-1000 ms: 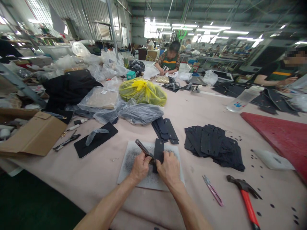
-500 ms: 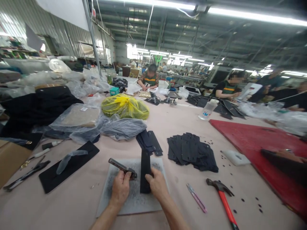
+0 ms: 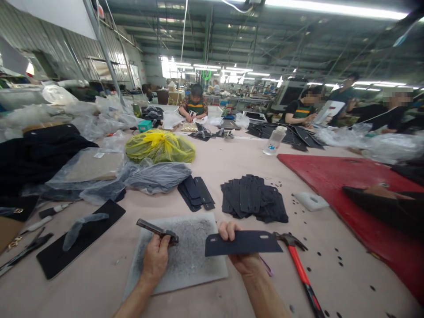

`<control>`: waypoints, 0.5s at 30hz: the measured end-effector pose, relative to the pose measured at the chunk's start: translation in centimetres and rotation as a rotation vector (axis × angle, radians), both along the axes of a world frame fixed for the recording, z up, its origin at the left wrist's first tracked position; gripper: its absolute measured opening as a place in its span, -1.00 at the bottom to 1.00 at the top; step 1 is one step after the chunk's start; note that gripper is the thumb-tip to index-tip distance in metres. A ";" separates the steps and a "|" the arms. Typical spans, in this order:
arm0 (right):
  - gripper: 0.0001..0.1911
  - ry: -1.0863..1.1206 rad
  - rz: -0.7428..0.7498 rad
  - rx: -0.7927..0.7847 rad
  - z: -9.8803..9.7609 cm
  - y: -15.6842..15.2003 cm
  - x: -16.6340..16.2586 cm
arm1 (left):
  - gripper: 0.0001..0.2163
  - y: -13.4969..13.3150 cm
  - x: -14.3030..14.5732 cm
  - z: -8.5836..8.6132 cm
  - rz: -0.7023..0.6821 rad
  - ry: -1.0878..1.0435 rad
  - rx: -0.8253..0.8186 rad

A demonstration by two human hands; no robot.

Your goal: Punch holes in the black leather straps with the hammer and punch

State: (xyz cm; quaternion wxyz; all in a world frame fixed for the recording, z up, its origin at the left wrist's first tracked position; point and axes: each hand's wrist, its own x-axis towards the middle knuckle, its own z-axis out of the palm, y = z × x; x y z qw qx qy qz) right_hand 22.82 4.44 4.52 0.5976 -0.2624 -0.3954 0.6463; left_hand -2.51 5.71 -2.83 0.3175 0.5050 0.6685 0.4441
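Note:
My left hand is closed around a dark metal punch, a bar with a thicker head, above the left part of a grey-smudged white board. My right hand grips a dark navy panel with rounded corners and an oblong slot near each end. The panel is held level and raised, off the board's right edge. Behind it lies a heap of similar dark panels, and a smaller stack of panels sits to the heap's left.
A claw hammer with a red handle lies right of my right hand, beside scattered small black discs. Scissors are mostly hidden beneath the panel. Further right is a red board. A yellow bag and a clear bottle stand farther back. Co-workers sit beyond.
My right hand has lifted the panel off the board, moved it right and turned it from lengthwise to crosswise. The punch stays in my left hand. The view has shifted slightly right.

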 end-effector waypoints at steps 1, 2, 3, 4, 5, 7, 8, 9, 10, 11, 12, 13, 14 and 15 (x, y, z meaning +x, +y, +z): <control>-0.59 0.027 0.021 0.012 0.0 0.0 0.2 | -0.73 0.0 0.0 0.0 0.000 0.001 0.000; -0.58 0.051 0.041 0.023 0.0 0.0 0.4 | -0.73 0.0 0.0 -0.1 0.000 0.005 0.001; -0.56 0.071 0.061 0.036 0.0 -0.1 0.7 | -0.72 0.0 0.0 -0.1 -0.001 0.013 0.002; -0.54 0.089 0.081 0.049 0.0 -0.1 0.9 | -0.72 0.1 -0.1 -0.2 -0.004 0.021 0.002; -0.53 0.104 0.097 0.061 0.0 -0.2 1.2 | -0.72 0.1 -0.1 -0.3 -0.007 0.028 0.000; -0.51 0.125 0.135 0.086 0.0 -0.3 1.8 | -0.71 0.1 -0.1 -0.5 -0.012 0.031 -0.011; -0.50 0.129 0.157 0.096 0.0 -0.4 2.1 | -0.71 0.1 -0.1 -0.6 -0.010 0.032 -0.018; -0.50 0.130 0.176 0.103 -0.1 -0.4 2.4 | -0.71 0.1 -0.1 -0.7 -0.008 0.031 -0.023; -0.49 0.125 0.191 0.103 -0.1 -0.5 2.6 | -0.71 0.1 -0.1 -0.8 -0.008 0.029 -0.027; -0.48 0.117 0.195 0.093 -0.2 -0.5 2.8 | -0.71 0.1 -0.1 -0.8 -0.008 0.024 -0.029; -0.45 0.104 0.185 0.073 -0.3 -0.5 2.9 | -0.71 0.1 -0.1 -0.8 -0.010 0.020 -0.028; -0.42 0.086 0.161 0.047 -0.4 -0.4 3.0 | -0.71 0.1 -0.1 -0.8 -0.012 0.016 -0.027; -0.39 0.063 0.133 0.020 -0.5 -0.4 3.0 | -0.71 0.1 0.0 -0.8 -0.014 0.013 -0.028; -0.35 0.042 0.109 -0.004 -0.5 -0.3 3.0 | -0.71 0.1 0.0 -0.8 -0.016 0.010 -0.029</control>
